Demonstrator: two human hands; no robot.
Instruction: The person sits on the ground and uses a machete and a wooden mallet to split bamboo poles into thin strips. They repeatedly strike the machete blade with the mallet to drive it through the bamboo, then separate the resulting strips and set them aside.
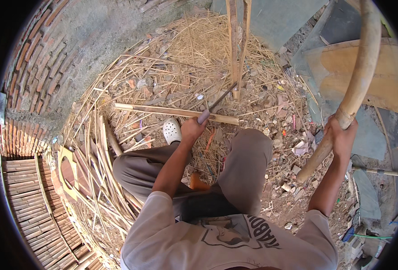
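Note:
My left hand [192, 130] is closed around the pale handle of a long-bladed knife [221, 99]. Its dark blade points up and to the right, and its far end reaches the foot of a split bamboo piece [234, 54]. That piece stands upright, parted into two lengths; whether the blade sits between them I cannot tell. A flat bamboo strip [149, 109] lies across the ground under the knife handle. In my right hand [341, 132] is a thick bamboo pole [363, 67], slanted, with its lower end near the ground and its top beyond the view.
Dry bamboo slivers [199, 40] and rubble cover the ground. A heap of bamboo strips [106, 171] lies to my left, beside a bamboo slat panel [41, 207]. Brick walling [41, 58] rises at far left. Broad flat sheets [365, 76] lean at the right.

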